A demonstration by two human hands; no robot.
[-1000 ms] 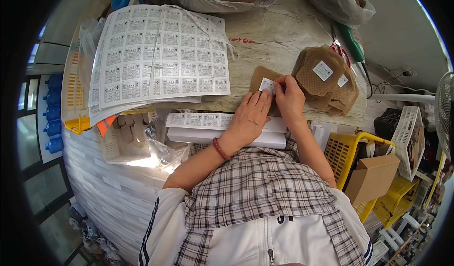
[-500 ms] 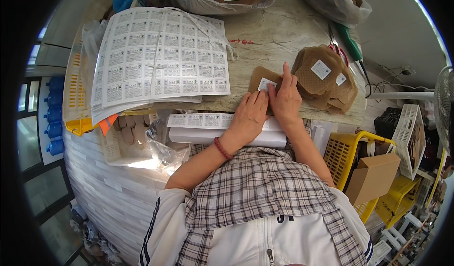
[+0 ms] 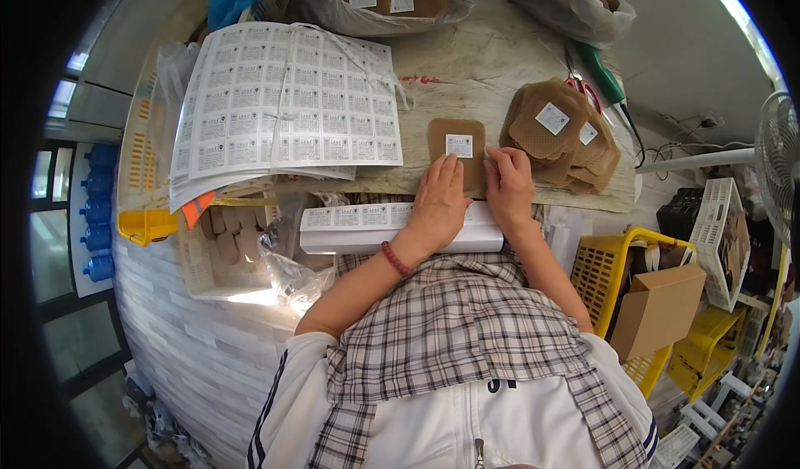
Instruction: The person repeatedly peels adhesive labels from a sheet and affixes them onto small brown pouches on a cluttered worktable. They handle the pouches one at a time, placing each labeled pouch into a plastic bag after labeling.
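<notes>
Brown textured pad [image 3: 442, 132] with rounded corners lies flat on the tabletop [image 3: 487, 69], near its front edge, a white label [image 3: 459, 146] squarely on it. The left hand [image 3: 439, 200] comes in from 7 o'clock, its fingers straight and side by side, resting on the pad with the tips at the label's lower edge; a red bead bracelet [image 3: 394, 258] circles that wrist. The right hand [image 3: 510, 187] is at 5 o'clock, its fingers bent beside the pad's right edge; whether they pinch it I cannot tell.

At 3 o'clock, near the pad, sits an uneven pile of similar brown pads [image 3: 533, 140], two labels showing. Beyond it, toward 2 o'clock, lie red-handled scissors [image 3: 592, 98] and a green-handled tool [image 3: 602, 73]. A tied stack of label sheets [image 3: 242, 119] spreads at 9 o'clock. At 11 o'clock a clear bag [image 3: 333, 7] holds labelled brown pads. Below the tabletop's edge, at 7 o'clock, is a strip of labels [image 3: 358, 217]. Farther off, toward 4 o'clock, stands a cardboard box [image 3: 658, 311].
</notes>
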